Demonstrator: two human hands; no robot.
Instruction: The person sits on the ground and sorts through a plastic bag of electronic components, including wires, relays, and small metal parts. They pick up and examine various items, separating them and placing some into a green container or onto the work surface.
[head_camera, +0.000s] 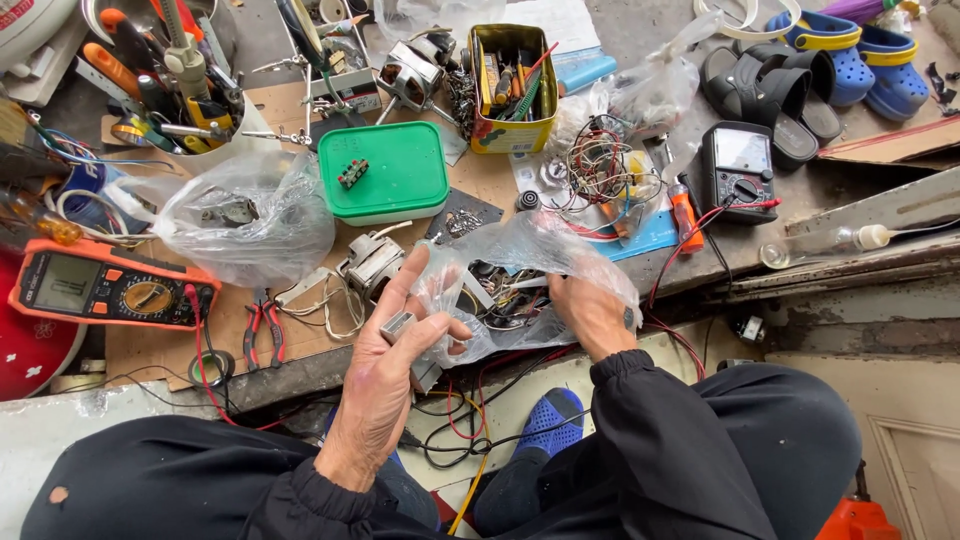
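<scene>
My left hand (385, 375) pinches a small metal block (398, 326) plus the clear bag (520, 265); right hand (590, 315) grips the bag's far edge. Risk: thin plastic slips, parts spill.

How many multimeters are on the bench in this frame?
2. An orange multimeter lies at the left edge, and a black multimeter sits at upper right beside the sandals. Clutter may hide others.

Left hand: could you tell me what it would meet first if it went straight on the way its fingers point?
Probably the small grey motor, just beyond the left hand fingertips; depth is unclear, so it might pass above it.
</scene>
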